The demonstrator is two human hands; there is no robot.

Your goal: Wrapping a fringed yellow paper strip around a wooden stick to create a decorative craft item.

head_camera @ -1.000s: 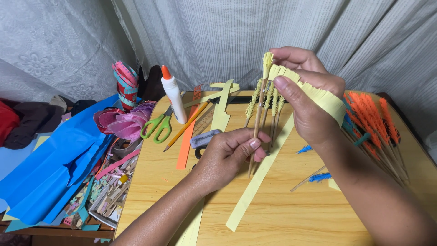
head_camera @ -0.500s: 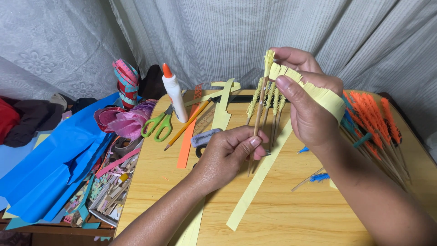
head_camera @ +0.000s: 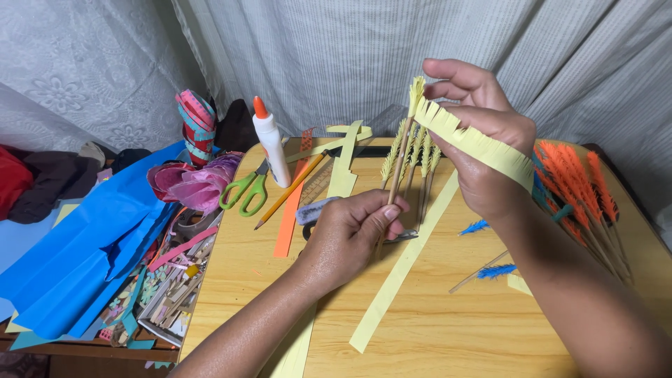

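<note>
two hands on one stick

left hand [head_camera: 350,234] pinched on thin wooden stick [head_camera: 396,168], upright, low end. right hand [head_camera: 483,133] above, gripping fringed yellow paper strip [head_camera: 476,143] against stick tip. finished yellow stems [head_camera: 420,157] just behind. glue bottle [head_camera: 269,143], green scissors [head_camera: 245,189] left of left hand; orange stems [head_camera: 574,182] beyond right wrist.

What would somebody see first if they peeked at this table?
First, the two hands in the middle: the left hand pinches a thin stick, and the right hand holds a fringed yellow paper strip at its top. Next, the bright orange fringed sticks at the right, and the blue paper at the left.
</note>
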